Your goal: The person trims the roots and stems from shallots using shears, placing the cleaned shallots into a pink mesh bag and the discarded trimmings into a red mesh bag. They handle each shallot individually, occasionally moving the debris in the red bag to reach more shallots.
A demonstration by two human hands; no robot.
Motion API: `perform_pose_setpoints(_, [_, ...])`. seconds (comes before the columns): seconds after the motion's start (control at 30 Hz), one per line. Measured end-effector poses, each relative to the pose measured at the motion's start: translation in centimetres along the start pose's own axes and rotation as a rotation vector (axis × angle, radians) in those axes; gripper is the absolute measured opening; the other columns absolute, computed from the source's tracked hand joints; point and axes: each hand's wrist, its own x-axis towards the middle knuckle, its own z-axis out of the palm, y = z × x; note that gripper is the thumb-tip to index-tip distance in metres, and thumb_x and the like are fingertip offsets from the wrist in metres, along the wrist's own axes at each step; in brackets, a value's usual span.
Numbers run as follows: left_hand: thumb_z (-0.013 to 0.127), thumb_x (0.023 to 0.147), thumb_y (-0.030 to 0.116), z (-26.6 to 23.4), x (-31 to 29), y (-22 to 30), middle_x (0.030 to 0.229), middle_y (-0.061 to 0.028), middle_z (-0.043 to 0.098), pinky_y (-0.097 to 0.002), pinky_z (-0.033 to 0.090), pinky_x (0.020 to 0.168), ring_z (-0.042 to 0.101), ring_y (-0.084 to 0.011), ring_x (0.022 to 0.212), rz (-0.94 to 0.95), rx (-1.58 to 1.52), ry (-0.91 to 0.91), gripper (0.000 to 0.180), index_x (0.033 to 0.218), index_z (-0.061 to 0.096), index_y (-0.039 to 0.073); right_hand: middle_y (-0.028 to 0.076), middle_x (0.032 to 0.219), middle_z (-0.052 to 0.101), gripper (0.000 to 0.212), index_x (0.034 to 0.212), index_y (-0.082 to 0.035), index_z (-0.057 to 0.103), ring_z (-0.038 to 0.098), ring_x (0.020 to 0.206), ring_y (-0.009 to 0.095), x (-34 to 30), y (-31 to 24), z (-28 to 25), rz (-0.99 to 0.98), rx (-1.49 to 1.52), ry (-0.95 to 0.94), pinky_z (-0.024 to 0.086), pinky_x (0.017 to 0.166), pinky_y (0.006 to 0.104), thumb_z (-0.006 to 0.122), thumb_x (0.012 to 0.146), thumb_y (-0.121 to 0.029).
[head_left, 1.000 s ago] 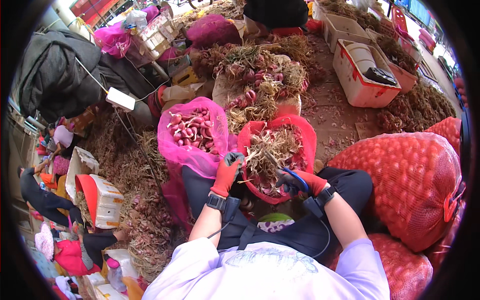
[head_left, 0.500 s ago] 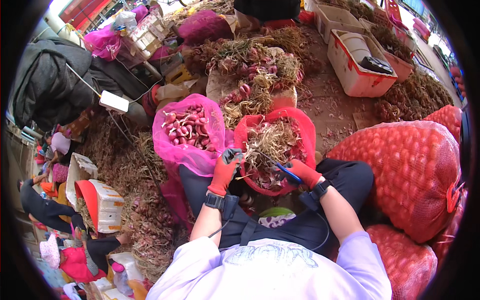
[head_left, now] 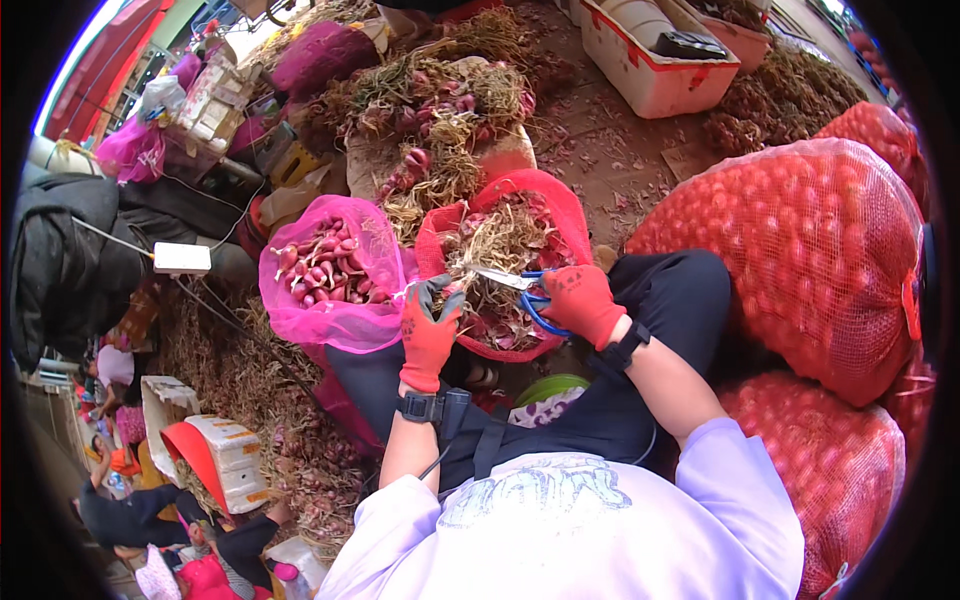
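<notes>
Red mesh sacks (head_left: 800,250) of onions, biggest things in view, stacked at right from near to far, touching the person's right knee. Far right: white crate with red rim (head_left: 655,60), dark flat item inside. Far centre: heap of untrimmed shallots (head_left: 440,110) with dry tops on a board. Left of centre: pink mesh bag (head_left: 330,275) open, trimmed shallots inside. Just right of it, touching: red mesh bag (head_left: 510,260) full of dry roots and stalks, sitting at the person's lap. Far left: pink plastic bags (head_left: 130,150) and a stack of cartons. Left: small white box (head_left: 182,258) on a wire. Near left: white canister with red lid (head_left: 225,455), other people seated low beside it.

Ground is bare reddish dirt (head_left: 600,170), littered with skins; outdoor market setting, dry stalks (head_left: 260,400) piled on the left.

Both hands gloved red, raised over the red bag. Right hand (head_left: 580,302) clenched on blue-handled scissors (head_left: 520,288), blades pointing left. Left hand (head_left: 430,325) pinches a shallot (head_left: 452,290) at the fingertips, right at the blade tips, between the two bags.
</notes>
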Motion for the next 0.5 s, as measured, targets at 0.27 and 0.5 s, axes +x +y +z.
perform_pose_setpoints(0.27, [0.057,0.087,0.008,4.1,0.5,5.1,0.095,-0.0049,0.059,-0.0217,0.047,0.073,0.059,-0.0117,0.085,-0.46,-0.772,-0.248,0.021,0.106,0.052,0.001,0.002,0.081,0.064,0.027,0.099,-0.004,0.062,0.056,0.057,0.008,-0.3,2.5,1.2,0.259,1.411,-0.174,0.045,0.051,0.0279,0.061,0.082,-0.024])
perform_pose_setpoints(0.5, [0.06,0.077,-0.004,5.6,-0.7,3.8,0.085,-0.0042,0.057,-0.0264,0.045,0.068,0.056,-0.0131,0.076,-0.124,-0.423,-0.235,0.012,0.087,0.056,0.001,0.004,0.082,0.064,0.025,0.101,-0.002,0.059,0.059,0.064,0.01,1.7,0.9,4.3,0.028,1.338,0.006,0.049,0.052,0.023,0.061,0.079,-0.014])
